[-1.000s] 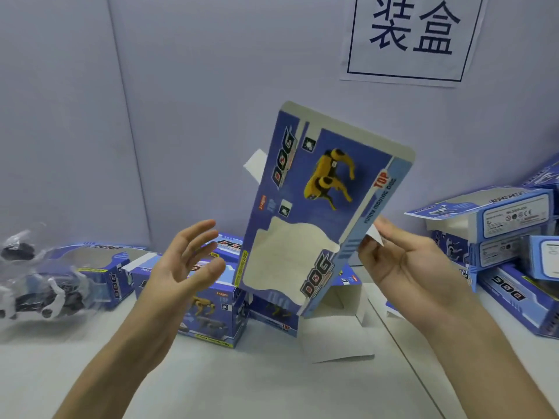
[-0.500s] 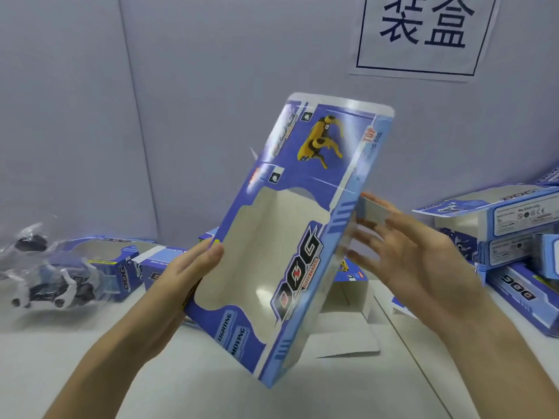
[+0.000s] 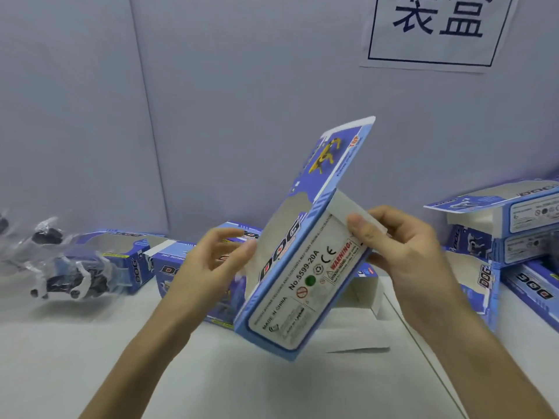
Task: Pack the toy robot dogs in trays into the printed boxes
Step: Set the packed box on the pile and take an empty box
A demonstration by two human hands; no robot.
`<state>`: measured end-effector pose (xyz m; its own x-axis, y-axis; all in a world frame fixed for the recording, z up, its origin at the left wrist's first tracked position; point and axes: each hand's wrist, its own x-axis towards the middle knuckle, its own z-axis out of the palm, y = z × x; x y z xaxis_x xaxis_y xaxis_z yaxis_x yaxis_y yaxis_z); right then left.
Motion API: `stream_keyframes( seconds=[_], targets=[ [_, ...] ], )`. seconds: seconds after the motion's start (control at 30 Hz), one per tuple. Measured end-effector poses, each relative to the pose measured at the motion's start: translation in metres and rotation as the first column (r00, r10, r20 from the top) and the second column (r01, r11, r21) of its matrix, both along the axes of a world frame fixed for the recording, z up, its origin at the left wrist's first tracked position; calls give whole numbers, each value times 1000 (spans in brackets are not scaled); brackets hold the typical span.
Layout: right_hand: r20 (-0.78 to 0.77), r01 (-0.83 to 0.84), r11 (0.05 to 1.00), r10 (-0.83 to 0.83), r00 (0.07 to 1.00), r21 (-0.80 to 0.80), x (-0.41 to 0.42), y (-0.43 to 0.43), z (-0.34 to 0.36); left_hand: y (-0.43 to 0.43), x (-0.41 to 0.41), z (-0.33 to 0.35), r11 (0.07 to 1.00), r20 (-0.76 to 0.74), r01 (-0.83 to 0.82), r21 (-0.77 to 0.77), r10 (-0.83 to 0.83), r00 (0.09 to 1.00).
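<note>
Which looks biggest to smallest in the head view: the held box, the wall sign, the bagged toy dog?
1. held box: largest, but nearest the camera.
2-3. wall sign and bagged toy dog: look alike; the sign is cut off at the top, so unranked.

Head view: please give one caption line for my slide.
Left hand and right hand hold a half-opened printed box above the table.

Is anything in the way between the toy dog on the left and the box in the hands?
Yes. A blue box and a second blue box lie on the table between the toy dog and the held box. The left hand and right hand both grip it, so neither is free.
</note>
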<state>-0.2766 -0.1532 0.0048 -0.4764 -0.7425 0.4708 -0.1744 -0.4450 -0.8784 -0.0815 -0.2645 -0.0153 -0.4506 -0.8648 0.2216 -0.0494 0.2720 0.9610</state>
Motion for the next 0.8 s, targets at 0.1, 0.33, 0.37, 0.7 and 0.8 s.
stream_keyframes(
  seconds=[0.1,0.33,0.37,0.7,0.8],
  targets=[
    [-5,165,984,-166,986,-70,11,0,0,9,0,3,973,79,-28,-230,47,996],
    [55,296,950,-292,955,-98,32,2,-1,48,-26,-10,620,167,-37,-784,266,949],
    [35,237,967,-235,971,-89,39,3,-1,46,-30,-15,553,151,-52,-832,316,937],
    [-206,-58,998,49,977,-35,71,-4,-25,-26,36,5,643,-360,-566,-516,436,825],
    [-277,-93,975,147,950,201,86,-24,-60,-41,64,11,634,-402,-619,-463,472,784]
  ],
)
